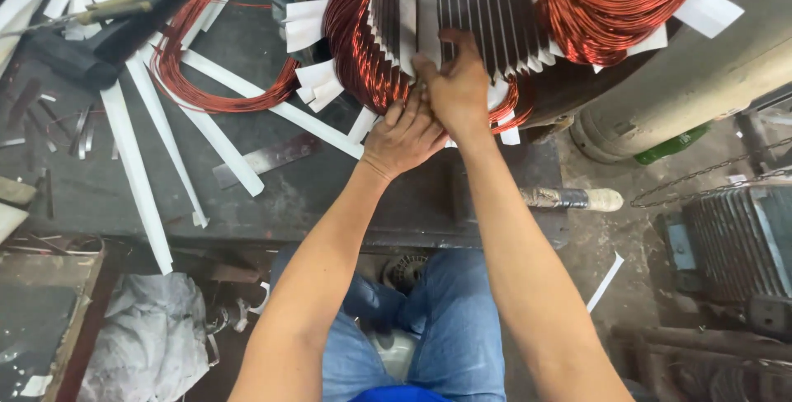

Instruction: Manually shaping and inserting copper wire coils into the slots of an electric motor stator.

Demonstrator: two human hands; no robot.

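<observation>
A large motor stator [462,6] lies on the dark workbench [330,196], its slots lined with white insulation paper and packed with copper wire coils [355,47]. My right hand [456,80] presses on the coil and slot edge at the stator's lower rim, fingers curled over the wire. My left hand [402,134] sits just below and left of it, fingers pushing into the same copper bundle. Both hands touch each other. A loose loop of copper wire [206,97] trails left across the bench.
Long white paper strips [136,171] lie scattered on the bench's left side, with a black hammer [99,43] at the top left. A grey cylinder [701,80] lies to the right. A finned motor housing [734,237] and chain sit on the floor at right.
</observation>
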